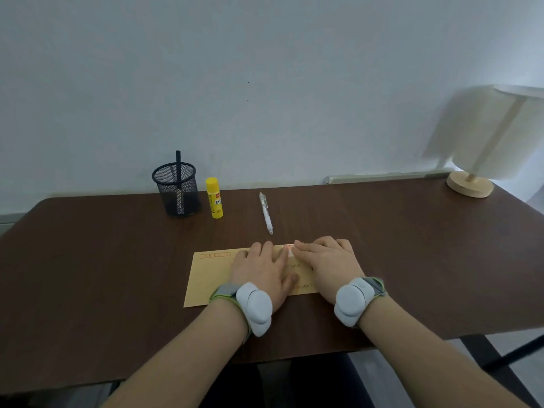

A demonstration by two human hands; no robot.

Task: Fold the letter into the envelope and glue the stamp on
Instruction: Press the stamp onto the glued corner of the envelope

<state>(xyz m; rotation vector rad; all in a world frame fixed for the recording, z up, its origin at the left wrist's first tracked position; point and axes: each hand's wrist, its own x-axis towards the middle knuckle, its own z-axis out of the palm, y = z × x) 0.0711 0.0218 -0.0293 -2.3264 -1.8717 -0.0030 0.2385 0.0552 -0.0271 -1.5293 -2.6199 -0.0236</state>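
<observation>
A tan envelope (206, 278) lies flat on the brown desk (103, 260), address side up, with a row of small red boxes at its top left. My left hand (265, 267) lies flat on its middle, fingers spread. My right hand (326, 262) rests flat on its right part, fingertips pressing at the top right corner. A small reddish stamp (289, 248) shows between the fingertips of both hands. The letter is not visible. A yellow glue stick (214, 198) stands capped behind the envelope.
A black mesh pen holder (176, 188) with one pen stands left of the glue stick. A white pen (266, 213) lies behind the envelope. A lamp with a round wooden base (469, 184) stands at the far right corner. The wall is right behind the desk.
</observation>
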